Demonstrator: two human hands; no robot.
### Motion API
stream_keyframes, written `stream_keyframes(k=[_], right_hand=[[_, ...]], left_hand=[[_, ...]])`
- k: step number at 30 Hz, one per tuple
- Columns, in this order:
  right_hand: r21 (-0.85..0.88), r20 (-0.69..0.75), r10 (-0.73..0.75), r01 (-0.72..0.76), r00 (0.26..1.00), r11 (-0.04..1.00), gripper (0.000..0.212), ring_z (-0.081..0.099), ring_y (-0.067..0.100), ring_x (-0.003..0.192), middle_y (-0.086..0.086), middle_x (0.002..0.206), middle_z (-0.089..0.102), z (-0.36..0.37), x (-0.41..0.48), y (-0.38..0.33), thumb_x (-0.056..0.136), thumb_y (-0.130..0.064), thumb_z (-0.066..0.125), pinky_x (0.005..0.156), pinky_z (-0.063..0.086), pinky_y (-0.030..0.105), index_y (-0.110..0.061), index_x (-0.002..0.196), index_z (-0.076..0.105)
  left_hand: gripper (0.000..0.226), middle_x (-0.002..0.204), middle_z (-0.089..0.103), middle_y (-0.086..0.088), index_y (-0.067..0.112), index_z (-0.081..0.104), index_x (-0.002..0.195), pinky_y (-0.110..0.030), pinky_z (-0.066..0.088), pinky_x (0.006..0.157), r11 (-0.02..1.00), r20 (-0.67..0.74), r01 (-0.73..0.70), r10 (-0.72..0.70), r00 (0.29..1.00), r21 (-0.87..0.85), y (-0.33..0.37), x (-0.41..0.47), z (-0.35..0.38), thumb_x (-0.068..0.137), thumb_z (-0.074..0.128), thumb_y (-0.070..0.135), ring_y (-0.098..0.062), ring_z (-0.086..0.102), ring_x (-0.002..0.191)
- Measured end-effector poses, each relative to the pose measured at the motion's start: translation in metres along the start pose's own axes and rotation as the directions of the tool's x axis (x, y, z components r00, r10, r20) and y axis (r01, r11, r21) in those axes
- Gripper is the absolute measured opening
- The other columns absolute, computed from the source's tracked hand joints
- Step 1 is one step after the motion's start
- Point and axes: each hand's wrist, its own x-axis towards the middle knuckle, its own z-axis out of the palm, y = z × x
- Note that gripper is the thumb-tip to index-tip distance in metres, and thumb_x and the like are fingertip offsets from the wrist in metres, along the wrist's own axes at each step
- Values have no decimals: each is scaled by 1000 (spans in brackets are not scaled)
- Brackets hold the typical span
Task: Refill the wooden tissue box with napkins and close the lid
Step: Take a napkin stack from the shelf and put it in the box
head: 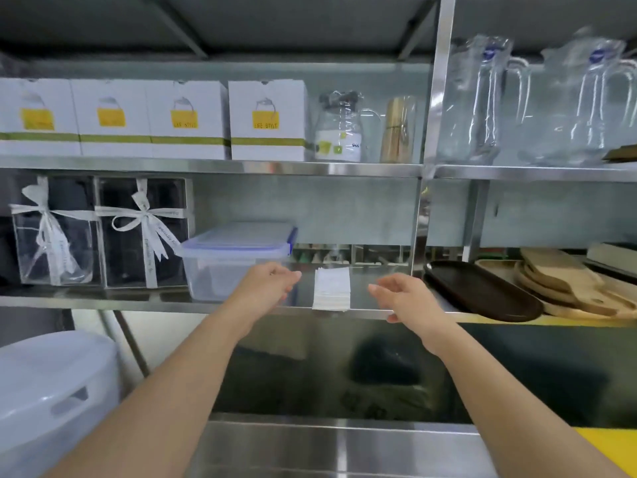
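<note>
A white stack of napkins (331,288) lies on the steel shelf (365,313), at its front edge. My left hand (267,284) hovers just left of the stack, fingers loosely curled, holding nothing. To the right of the stack is my right hand (403,296), fingers apart and empty, its thumb near the shelf's front lip. Neither hand touches the napkins. No wooden tissue box is in view.
A clear plastic container with a blue-edged lid (238,258) stands left of the napkins, behind my left hand. A dark oval tray (482,291) and wooden boards (572,284) lie to the right. Ribboned clear boxes (100,232) stand far left. A white bin lid (51,391) is low left.
</note>
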Motion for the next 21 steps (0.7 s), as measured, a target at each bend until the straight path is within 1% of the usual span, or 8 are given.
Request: stream_keyframes(k=[3,5,7,9,11,14,17,21], right_hand=[[43,-17,42,-41,999,998,53,50,22,121,4,137,51,17,29,17,89,-38,55,105,42,45,-13,135,44],[134,-19,98,-95,995,986,55,44,23,128,3,144,44,29,43,27,89,-41,53,109,38,46,-18,138,41],[198,-3,142,-139,990,970,59,39,24,132,1,148,38,42,54,40,89,-46,52,110,36,47,-21,140,36],[230,23,145,-147,989,962,66,34,25,136,-1,152,31,54,63,52,87,-51,51,111,33,49,-25,143,29],[254,51,139,-148,989,956,70,31,26,139,-1,155,26,64,71,61,85,-54,51,112,31,51,-29,145,23],[349,48,123,-132,991,928,69,36,27,136,1,154,28,77,84,65,87,-50,52,110,35,50,-29,145,21],[436,46,116,-124,992,891,56,49,28,124,3,143,46,90,89,65,88,-45,54,102,45,47,-27,138,38],[545,-79,170,-100,982,832,30,64,26,100,10,112,66,96,89,62,92,-26,55,87,56,41,-10,117,59]], left_hand=[[17,107,63,-2,20,61,93,-32,44,87,996,-31,-31,28,999,-82,-11,24,26,87,57,35,-19,57,102],[28,124,56,3,24,57,112,-31,38,91,990,9,-16,18,1000,-137,-19,36,45,90,51,40,-15,49,109],[44,140,43,6,30,43,133,-32,32,98,983,86,8,8,996,-185,-29,45,62,91,44,46,-15,42,123],[50,149,31,8,40,32,139,-38,27,106,976,135,17,12,991,-216,-39,52,77,91,39,52,-16,33,133],[49,151,27,8,40,32,139,-36,25,108,978,133,-8,36,990,-211,-47,57,88,92,37,53,-14,29,135],[35,134,50,6,29,51,123,-27,32,96,961,108,-54,87,990,-271,-52,60,97,94,39,44,-9,48,116],[20,103,65,9,32,61,98,-26,44,85,942,85,-27,59,995,-334,-55,58,99,93,44,41,-5,59,95],[23,91,70,2,30,63,75,-32,49,91,900,28,2,11,1000,-436,-57,53,98,93,49,33,-14,65,93]])
